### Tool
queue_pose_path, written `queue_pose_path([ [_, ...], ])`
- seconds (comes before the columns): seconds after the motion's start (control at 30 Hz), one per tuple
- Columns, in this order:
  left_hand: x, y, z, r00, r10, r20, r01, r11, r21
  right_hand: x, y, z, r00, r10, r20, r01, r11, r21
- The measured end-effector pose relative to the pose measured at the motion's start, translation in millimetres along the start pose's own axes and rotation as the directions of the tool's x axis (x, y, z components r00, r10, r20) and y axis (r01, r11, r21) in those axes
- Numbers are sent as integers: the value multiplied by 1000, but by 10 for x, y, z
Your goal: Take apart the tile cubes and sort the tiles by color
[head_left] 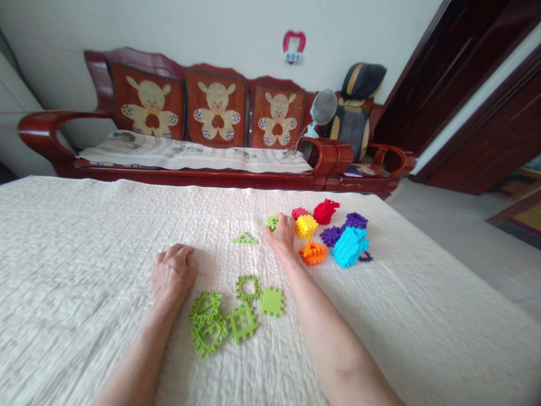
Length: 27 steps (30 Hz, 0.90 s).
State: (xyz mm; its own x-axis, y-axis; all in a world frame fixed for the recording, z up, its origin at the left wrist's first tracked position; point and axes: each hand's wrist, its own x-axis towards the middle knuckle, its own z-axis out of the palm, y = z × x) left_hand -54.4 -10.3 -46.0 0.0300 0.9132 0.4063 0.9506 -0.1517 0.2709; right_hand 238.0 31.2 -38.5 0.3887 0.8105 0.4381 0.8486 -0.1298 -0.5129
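My right hand (282,232) reaches over the table with fingers closed on a light green interlocking block piece (273,223), partly covered by the fingers. To its left lies a green triangular piece (244,238), apart from the hand. My left hand (174,269) rests on the cloth with its fingers curled under, and nothing shows in it. Between my forearms lie several green pieces with toothed edges: a solid square (273,301), an open square frame (247,288), a cross-barred square (242,323), and overlapping frames (205,308) at the left.
Right of my right hand stand stacks of toothed pieces: yellow (306,226), red (325,212), orange (313,254), purple (332,235) and light blue (350,247). A quilted white cloth (105,237) covers the table. Beyond its far edge is a wooden sofa (198,179).
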Motion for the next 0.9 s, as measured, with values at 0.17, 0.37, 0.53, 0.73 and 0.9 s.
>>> queue_pose_path([
  [0.17,6,-14,13,1000,18,-12,-18,1000,17,22,25,31,1000,14,-2,-14,1000,-11],
  [0.37,8,-18,34,1000,13,-25,-13,1000,-4,34,86,93,999,-8,-35,8,1000,1],
  [0.53,2,-12,43,999,-4,-43,3,1000,-24,3,54,93,986,-69,-152,78,995,55],
  [0.73,15,-50,102,999,-12,-44,10,998,-55,-78,-219,-135,932,-271,-241,305,945,120],
  [0.9,35,-75,129,998,-53,-20,51,992,-118,-386,-370,-564,901,-422,-99,433,888,157],
])
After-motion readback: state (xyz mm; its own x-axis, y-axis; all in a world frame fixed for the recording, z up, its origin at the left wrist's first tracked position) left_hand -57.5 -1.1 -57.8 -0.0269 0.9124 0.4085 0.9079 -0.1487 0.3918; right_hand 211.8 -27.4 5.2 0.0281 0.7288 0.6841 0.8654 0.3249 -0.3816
